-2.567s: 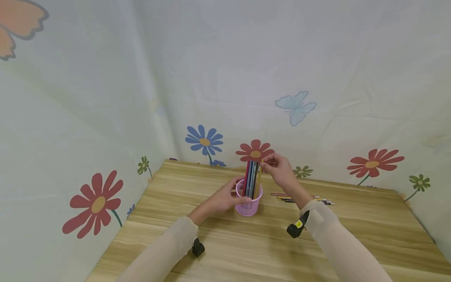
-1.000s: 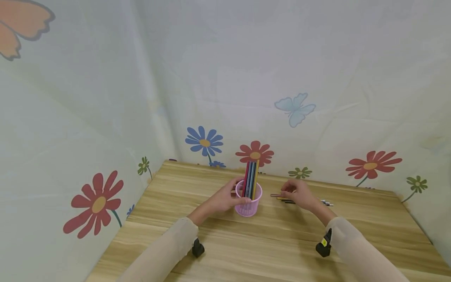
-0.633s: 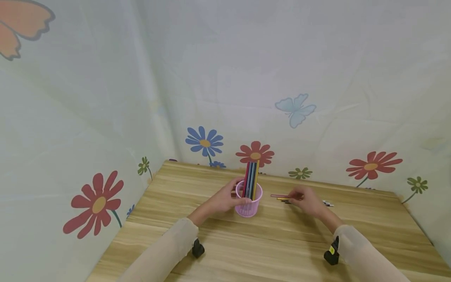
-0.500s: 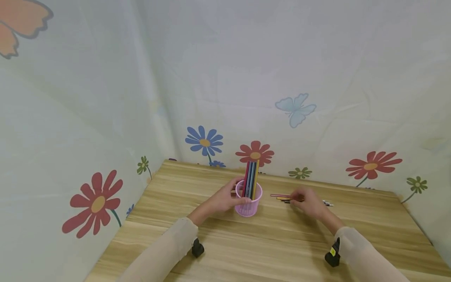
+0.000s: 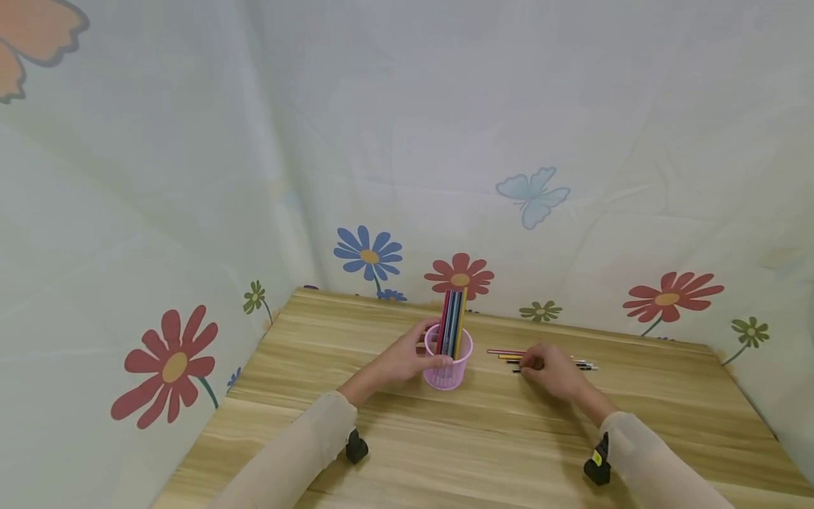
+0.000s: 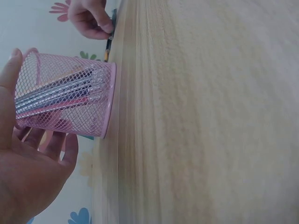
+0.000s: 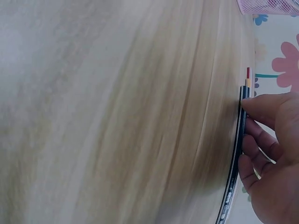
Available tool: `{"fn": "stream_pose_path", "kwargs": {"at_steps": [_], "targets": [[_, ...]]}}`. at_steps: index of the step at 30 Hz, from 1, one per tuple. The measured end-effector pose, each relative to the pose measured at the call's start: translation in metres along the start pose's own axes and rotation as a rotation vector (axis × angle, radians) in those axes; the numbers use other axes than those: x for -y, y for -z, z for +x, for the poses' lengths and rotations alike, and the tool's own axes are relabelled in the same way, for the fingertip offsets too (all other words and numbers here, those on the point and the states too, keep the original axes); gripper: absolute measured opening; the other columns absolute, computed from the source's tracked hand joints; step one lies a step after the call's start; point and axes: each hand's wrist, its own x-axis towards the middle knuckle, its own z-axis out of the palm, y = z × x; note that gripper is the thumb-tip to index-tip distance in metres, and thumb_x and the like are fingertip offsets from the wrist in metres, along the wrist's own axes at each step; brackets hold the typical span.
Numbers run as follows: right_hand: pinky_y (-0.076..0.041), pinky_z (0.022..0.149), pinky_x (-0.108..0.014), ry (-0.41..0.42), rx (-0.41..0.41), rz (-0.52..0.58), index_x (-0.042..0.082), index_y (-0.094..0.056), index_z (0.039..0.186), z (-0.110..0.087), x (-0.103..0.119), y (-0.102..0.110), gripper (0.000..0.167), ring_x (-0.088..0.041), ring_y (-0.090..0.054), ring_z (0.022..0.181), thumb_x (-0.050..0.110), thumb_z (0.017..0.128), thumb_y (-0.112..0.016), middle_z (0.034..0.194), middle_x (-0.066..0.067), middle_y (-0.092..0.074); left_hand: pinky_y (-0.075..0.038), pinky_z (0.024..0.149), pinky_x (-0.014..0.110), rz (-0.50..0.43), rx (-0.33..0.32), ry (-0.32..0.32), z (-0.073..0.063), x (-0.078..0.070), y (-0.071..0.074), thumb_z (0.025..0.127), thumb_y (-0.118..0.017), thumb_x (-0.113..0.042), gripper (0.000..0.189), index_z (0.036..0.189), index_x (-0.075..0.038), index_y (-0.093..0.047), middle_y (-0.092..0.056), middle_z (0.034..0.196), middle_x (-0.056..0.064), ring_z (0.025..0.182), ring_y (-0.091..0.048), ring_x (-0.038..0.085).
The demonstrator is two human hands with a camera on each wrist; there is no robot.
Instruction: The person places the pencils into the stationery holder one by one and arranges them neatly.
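Note:
My left hand (image 5: 402,359) holds a pink mesh pencil cup (image 5: 448,379), its thumb on the near side and its fingers round the far side. Several pencils (image 5: 452,322) in red, dark and yellow lean inside the cup. To the right, my right hand (image 5: 556,371) is down at a small row of pencils lying on the table. In the right wrist view its thumb and fingers pinch a black pencil (image 7: 231,184) with light lettering. Beside it lie a red pencil (image 5: 504,352), a yellow pencil (image 5: 505,357) and another black one, partly hidden by the hand.
The wood-grain table (image 5: 445,445) ends at a pale cloth backdrop (image 5: 407,141) printed with flowers and a butterfly. The cup stands between the two hands, left of the loose pencils. A black wrist camera (image 5: 357,447) sits below the left sleeve, with another by the right.
My right hand put a yellow pencil among those in the cup, then moved right and down to the loose pencils. A black pencil has shifted slightly towards me. My left hand stayed on the cup.

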Motion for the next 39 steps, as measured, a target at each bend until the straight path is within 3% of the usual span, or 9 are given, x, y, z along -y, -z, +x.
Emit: {"fn": "stream_pose_path", "kwargs": {"at_steps": [5,13,31,39], "targets": [[-0.051,0.069,-0.028,0.029,0.035,-0.015,0.008,-0.073,0.093,0.001,0.002,-0.002,0.008,-0.011,-0.059,0.081,0.002,0.092,-0.078,0.089,0.003,-0.066,-0.049,0.112,0.046,-0.003,0.004,-0.005,0.001,-0.001,-0.001,0.091,-0.085,-0.045,0.088,0.162,-0.025,-0.036,-0.053,0.15,0.003,0.133,-0.056,0.026],[-0.051,0.067,-0.027,0.034,0.08,0.083,0.002,-0.069,0.094,-0.002,0.005,-0.008,0.007,-0.01,-0.057,0.078,-0.001,0.092,-0.075,0.085,0.0,-0.064,-0.048,0.114,0.046,0.002,-0.003,-0.011,-0.002,-0.001,-0.004,0.092,-0.084,-0.04,0.084,0.16,-0.023,-0.038,-0.05,0.154,0.004,0.135,-0.055,0.029],[-0.05,0.07,-0.026,-0.037,0.021,0.148,0.004,-0.07,0.096,-0.005,0.005,-0.011,0.008,-0.011,-0.057,0.08,0.002,0.092,-0.076,0.087,0.0,-0.064,-0.051,0.111,0.047,-0.013,-0.013,-0.014,-0.004,-0.008,-0.003,0.094,-0.083,-0.039,0.082,0.16,-0.023,-0.038,-0.05,0.153,0.006,0.133,-0.056,0.031],[-0.05,0.07,-0.026,-0.024,0.016,0.189,0.002,-0.069,0.096,-0.007,0.009,-0.012,0.009,-0.013,-0.058,0.08,0.001,0.091,-0.077,0.087,-0.001,-0.065,-0.051,0.111,0.048,-0.016,-0.01,0.0,-0.003,-0.006,-0.002,0.093,-0.083,-0.04,0.082,0.16,-0.024,-0.038,-0.05,0.153,0.006,0.132,-0.056,0.031]]}}
